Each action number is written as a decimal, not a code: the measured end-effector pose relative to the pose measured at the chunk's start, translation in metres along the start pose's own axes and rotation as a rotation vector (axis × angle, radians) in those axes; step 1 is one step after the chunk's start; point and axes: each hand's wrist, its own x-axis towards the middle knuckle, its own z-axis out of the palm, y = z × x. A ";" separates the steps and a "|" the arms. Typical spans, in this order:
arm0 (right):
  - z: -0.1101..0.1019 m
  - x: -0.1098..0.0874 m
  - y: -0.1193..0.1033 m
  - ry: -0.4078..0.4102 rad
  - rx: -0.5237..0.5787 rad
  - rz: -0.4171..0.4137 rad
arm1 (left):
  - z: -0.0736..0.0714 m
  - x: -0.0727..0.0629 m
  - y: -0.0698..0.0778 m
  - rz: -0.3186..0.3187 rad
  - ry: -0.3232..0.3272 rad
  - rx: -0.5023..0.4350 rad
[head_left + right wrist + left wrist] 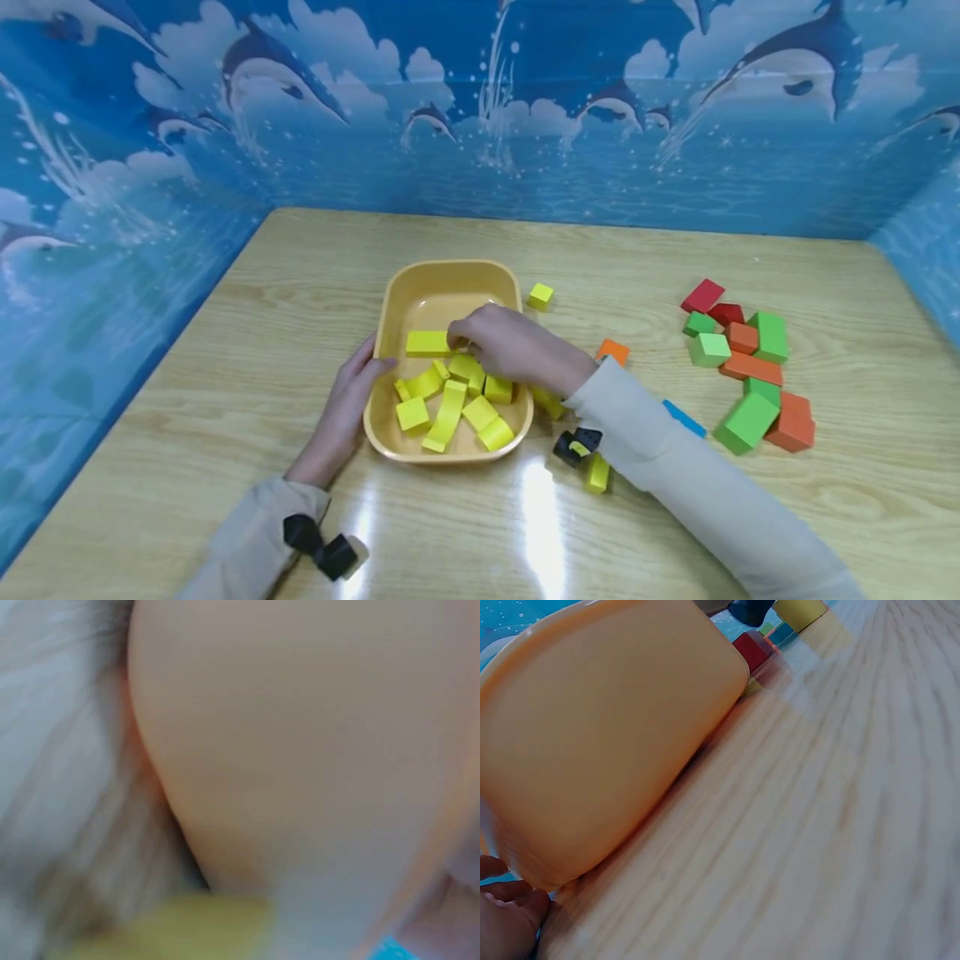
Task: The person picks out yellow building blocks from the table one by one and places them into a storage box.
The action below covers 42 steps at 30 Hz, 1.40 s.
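Note:
A tan plastic tray (450,271) with several yellow blocks (448,414) in it stands on the table; its outer wall fills much of both wrist views. My left hand (347,408) grips the left side, thumb over the rim and fingers outside. Reaching over the right rim, my right hand (517,346) has curled fingertips at the right end of a long yellow block (427,343) and appears to pinch it. Those fingertips are partly hidden. Under the right forearm, a yellow block (547,402) lies close against the tray, partly covered.
A small yellow cube (541,297) sits beyond the tray's right rim, and another yellow block (597,473) lies near the right sleeve. An orange block (613,350) and a blue block (684,418) flank the forearm. Farther right are several green blocks (746,422) and red blocks (702,295).

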 end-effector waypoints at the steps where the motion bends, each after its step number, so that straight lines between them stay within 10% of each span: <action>1: -0.003 -0.006 0.001 0.020 0.016 -0.008 | 0.000 0.000 0.000 0.001 0.000 -0.001; 9: -0.026 -0.075 0.009 0.143 0.034 0.005 | 0.000 -0.001 0.001 0.001 0.004 0.003; 22: 0.000 -0.178 0.004 -0.047 -0.056 -0.021 | -0.001 -0.001 -0.001 -0.005 -0.001 -0.001; 31: 0.001 -0.162 -0.013 -0.013 -0.028 -0.012 | 0.002 -0.003 0.000 0.006 -0.021 -0.030; 38: -0.011 -0.098 -0.057 0.165 0.042 -0.037 | -0.006 -0.005 0.002 -0.002 0.003 0.012; 42: -0.003 -0.083 -0.087 0.200 -0.115 -0.048 | -0.005 -0.005 0.002 -0.002 0.010 -0.023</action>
